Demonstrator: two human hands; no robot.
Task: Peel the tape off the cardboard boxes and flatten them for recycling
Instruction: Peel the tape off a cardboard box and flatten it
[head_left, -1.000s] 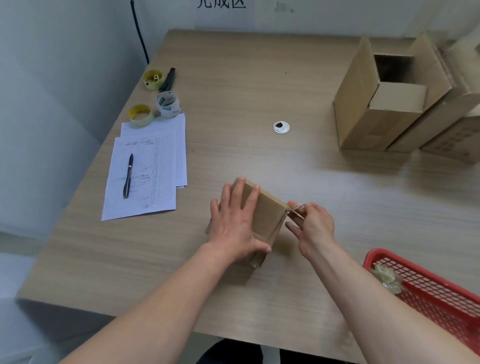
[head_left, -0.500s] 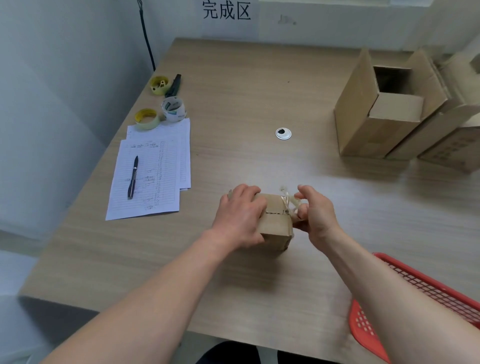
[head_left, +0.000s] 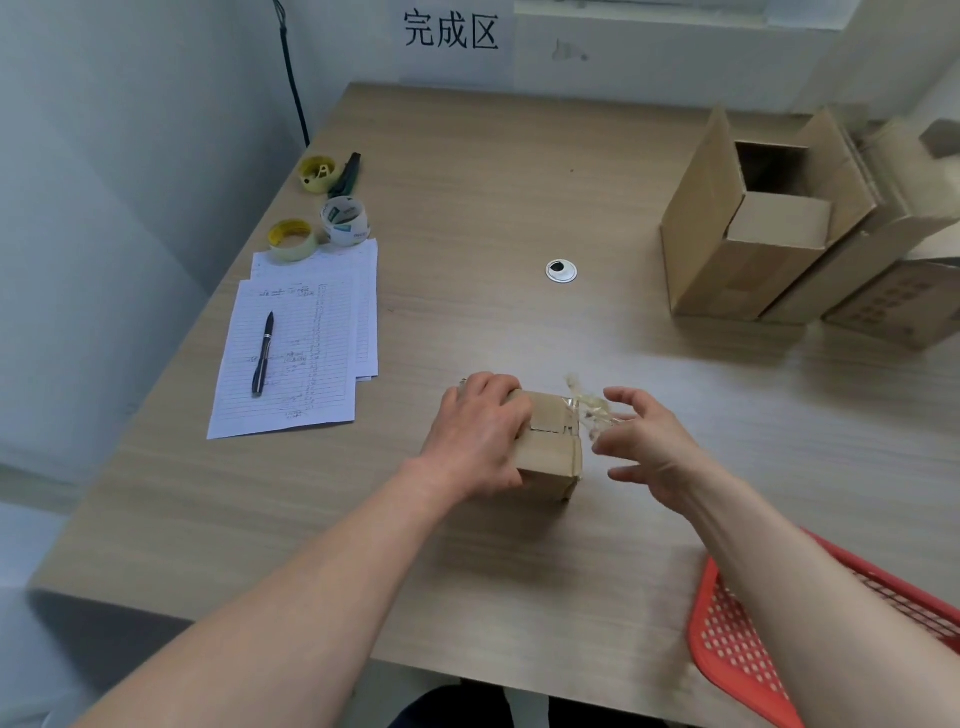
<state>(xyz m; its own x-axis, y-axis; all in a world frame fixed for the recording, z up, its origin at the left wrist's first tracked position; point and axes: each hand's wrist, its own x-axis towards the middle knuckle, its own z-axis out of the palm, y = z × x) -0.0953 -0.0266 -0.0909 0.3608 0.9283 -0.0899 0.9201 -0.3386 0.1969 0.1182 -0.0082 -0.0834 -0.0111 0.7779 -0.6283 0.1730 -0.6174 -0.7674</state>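
Pale wood desk (head_left: 467, 208) carries a small cardboard box (head_left: 550, 447) near its front edge. Left hand (head_left: 478, 436) grips the box's top, fingers curled over it; right hand (head_left: 644, 441), just beside, pinches crumpled clear tape (head_left: 589, 410) lifting off the box's right end.

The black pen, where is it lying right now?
In the head view the black pen lies on the lined paper sheets on the table's left side, nearer the person than the two tape rolls and left of the small cardboard box.
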